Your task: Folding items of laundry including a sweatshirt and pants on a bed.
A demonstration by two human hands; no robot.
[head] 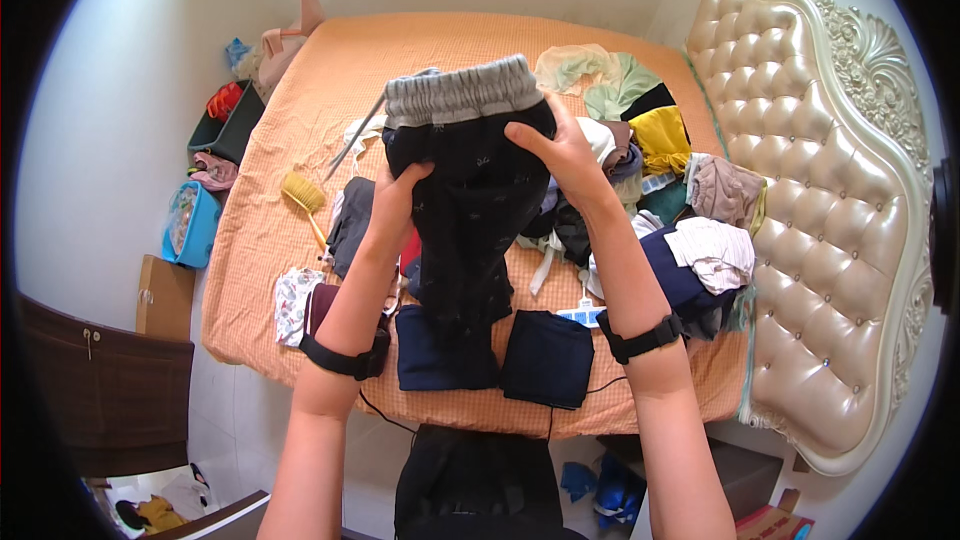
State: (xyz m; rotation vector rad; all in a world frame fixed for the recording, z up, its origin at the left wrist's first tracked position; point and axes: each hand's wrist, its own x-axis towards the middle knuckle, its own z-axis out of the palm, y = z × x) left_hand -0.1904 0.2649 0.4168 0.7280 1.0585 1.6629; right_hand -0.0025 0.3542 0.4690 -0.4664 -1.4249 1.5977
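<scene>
A pair of black patterned pants [480,195] with a grey elastic waistband [461,96] hangs in the air above the bed. My left hand [397,191] grips its left side below the waistband, thumb in front. On the other side, my right hand [561,150] pinches the fabric just under the band. A grey drawstring [358,133] dangles from the left end of the band. The legs hang down in front of one folded navy garment [444,360] and partly hide it. Beside that lies a second folded dark garment [547,360].
An orange checked bedsheet [247,277] covers the bed. A bed brush [303,199], folded clothes [294,307] and a power strip [581,315] lie on it. Heaped clothes [652,262] sit by the tufted headboard [810,165]. A blue bin [199,232] stands at the left.
</scene>
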